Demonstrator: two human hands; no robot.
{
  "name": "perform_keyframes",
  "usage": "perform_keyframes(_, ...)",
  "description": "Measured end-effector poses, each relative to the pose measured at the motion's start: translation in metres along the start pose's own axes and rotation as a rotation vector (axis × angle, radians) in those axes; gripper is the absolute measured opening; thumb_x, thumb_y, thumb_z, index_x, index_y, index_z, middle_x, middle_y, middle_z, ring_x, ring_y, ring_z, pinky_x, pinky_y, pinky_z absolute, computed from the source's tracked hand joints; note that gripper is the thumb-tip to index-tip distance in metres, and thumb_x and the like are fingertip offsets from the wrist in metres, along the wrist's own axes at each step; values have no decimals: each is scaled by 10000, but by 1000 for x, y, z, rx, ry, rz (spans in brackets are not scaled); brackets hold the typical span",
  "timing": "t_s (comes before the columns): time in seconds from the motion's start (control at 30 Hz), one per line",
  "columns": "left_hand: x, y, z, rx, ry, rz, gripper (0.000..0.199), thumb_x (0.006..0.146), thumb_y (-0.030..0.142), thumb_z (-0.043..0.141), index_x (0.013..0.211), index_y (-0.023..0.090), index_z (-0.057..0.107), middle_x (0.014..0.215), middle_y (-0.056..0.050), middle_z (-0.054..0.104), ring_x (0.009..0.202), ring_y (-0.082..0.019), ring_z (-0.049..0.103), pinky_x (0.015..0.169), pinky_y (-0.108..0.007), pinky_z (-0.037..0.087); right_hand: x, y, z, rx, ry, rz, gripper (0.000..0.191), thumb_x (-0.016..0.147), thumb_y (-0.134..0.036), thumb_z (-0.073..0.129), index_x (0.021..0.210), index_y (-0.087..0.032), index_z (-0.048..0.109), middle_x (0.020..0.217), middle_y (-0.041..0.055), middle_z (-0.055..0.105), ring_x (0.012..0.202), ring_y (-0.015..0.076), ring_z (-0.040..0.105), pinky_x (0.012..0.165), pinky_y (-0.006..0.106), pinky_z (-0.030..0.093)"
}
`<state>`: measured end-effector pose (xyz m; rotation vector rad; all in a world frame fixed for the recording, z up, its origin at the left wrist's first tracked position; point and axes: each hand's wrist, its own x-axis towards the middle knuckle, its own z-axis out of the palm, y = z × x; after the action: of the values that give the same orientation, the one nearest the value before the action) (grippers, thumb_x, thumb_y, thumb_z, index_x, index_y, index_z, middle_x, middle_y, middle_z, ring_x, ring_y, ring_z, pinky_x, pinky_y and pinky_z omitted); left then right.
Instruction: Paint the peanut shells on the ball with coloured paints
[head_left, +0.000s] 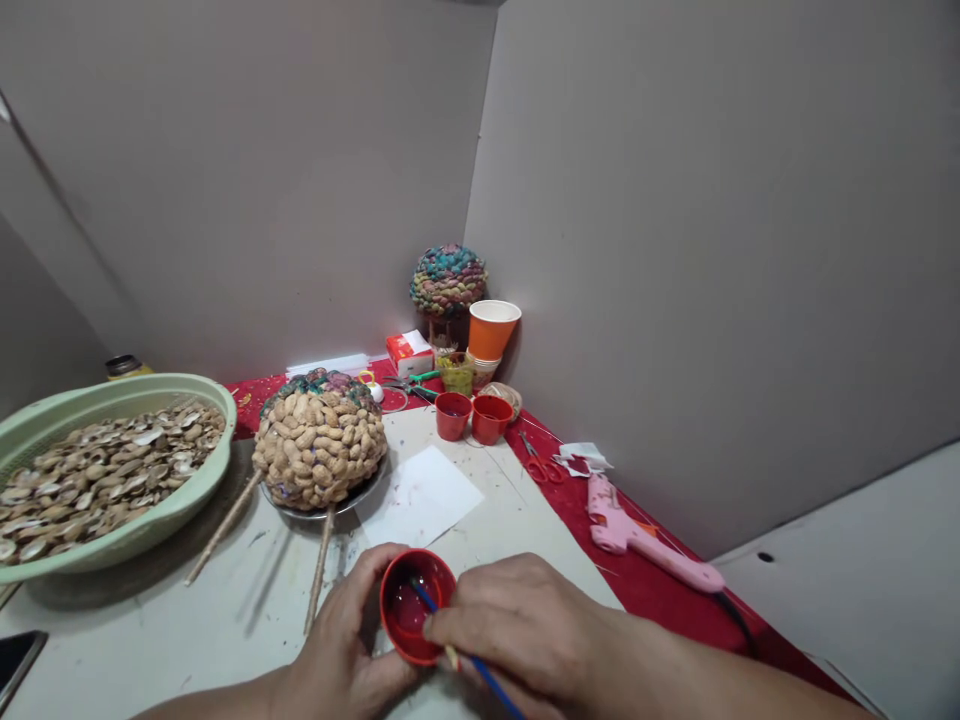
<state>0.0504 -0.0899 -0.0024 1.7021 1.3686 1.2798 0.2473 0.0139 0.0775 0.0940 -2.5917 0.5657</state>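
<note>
My left hand is wrapped around a small red cup, tilted so that its inside faces me. Dark reddish liquid shows at the bottom of it. Between the fingers of my right hand is a blue-handled paintbrush, its tip down inside the cup. Beyond my hands a round form covered in peanut shells rests on a metal bowl. Its top is painted green and purple, while the lower shells are plain. Two twine-wrapped sticks reach out from it towards me.
On the left stands a green basket of peanut shells, with a phone nearer me. Two red cups, a painted shell ball and an orange paper cup stand behind. Scissors and a pink glue gun lie right.
</note>
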Motion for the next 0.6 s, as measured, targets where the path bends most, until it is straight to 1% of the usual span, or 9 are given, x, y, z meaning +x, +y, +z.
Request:
perform_keyframes(0.07, -1, -3, -1, 60, 4, -3, 669, 764, 247, 816, 1308, 374, 447, 1219, 8, 643, 1076, -196, 656, 953, -286, 535, 1, 2, -5, 21, 36, 42, 246, 1006, -197, 432, 1043, -124, 663, 756, 70, 693, 655, 157, 619, 624, 254, 467)
perform_keyframes(0.13, -2, -7, -1, 112, 17, -4, 698, 765, 271, 819, 1333, 374, 425, 1247, -4, 640, 1102, -206, 652, 970, -298, 528, 1, 3, -12, 15, 27, 104, 275, 1032, -249, 423, 1075, -131, 668, 803, 90, 713, 709, 166, 646, 666, 258, 486)
perform_keyframes(0.23, -2, -9, 0, 120, 25, -3, 662, 768, 257, 815, 1311, 357, 450, 1221, -7, 650, 1078, -201, 661, 948, -286, 537, 2, 5, -19, 57, -10, 198, 324, 1050, -286, 394, 1091, -145, 683, 869, 105, 732, 788, 171, 670, 728, 261, 504)
perform_keyframes(0.3, -1, -9, 1, 100, 23, -12, 644, 765, 231, 815, 1290, 355, 464, 1184, 5, 660, 1040, -184, 672, 925, -263, 543, 4, 8, -18, 169, -49, 213, 323, 1049, -287, 406, 1096, -144, 692, 873, 98, 735, 799, 156, 675, 732, 242, 508)
perform_keyframes(0.37, 0, -8, 0, 87, 27, -12, 667, 760, 221, 819, 1299, 369, 454, 1182, 15, 660, 1030, -173, 678, 915, -245, 546, 8, 13, -14, 276, -72, 196, 312, 1042, -297, 435, 1111, -136, 693, 893, 102, 741, 810, 150, 682, 740, 234, 514)
perform_keyframes(0.43, 1, -8, -1, 95, 42, 0, 683, 768, 229, 813, 1319, 382, 439, 1213, 13, 652, 1058, -176, 676, 938, -246, 540, 11, 20, -9, 337, -51, 173, 310, 1036, -303, 451, 1140, -129, 686, 926, 113, 746, 818, 150, 687, 746, 235, 524)
perform_keyframes(0.53, 2, -11, -2, 122, 60, 33, 675, 788, 257, 796, 1341, 382, 430, 1261, -5, 639, 1114, -192, 662, 974, -262, 530, 15, 27, -6, 349, 10, 191, 302, 1040, -262, 429, 1169, -134, 670, 972, 109, 744, 853, 146, 685, 785, 238, 533)
perform_keyframes(0.6, 2, -13, -3, 125, 57, 34, 671, 793, 266, 790, 1346, 377, 427, 1273, -15, 639, 1126, -199, 659, 978, -273, 531, 14, 28, -9, 302, 37, 226, 305, 1042, -234, 399, 1120, -134, 676, 961, 100, 735, 865, 147, 672, 813, 250, 529)
